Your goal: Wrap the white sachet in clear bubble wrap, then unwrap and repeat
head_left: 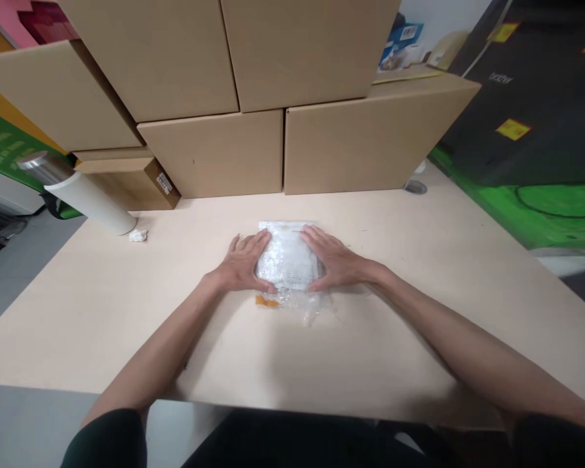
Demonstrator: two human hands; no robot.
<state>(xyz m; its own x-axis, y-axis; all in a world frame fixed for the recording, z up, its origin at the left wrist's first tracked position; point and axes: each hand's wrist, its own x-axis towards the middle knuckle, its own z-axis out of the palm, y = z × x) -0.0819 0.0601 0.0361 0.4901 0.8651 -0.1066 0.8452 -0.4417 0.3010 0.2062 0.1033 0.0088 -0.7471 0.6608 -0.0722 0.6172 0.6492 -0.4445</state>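
Note:
A flat, roughly square package in clear bubble wrap lies on the table in front of me. My left hand holds its left side, thumb at the near corner and fingers along the far corner. On the opposite side my right hand grips it the same way, fingertips resting on the wrap's top. Loose crumpled plastic sticks out from the near edge. A piece of orange tape is by the near left corner. What is inside the wrap cannot be made out.
Stacked cardboard boxes form a wall along the table's back. At the left stand a white bottle with a metal cap and a crumpled white scrap. A dark machine on a green base is at the right.

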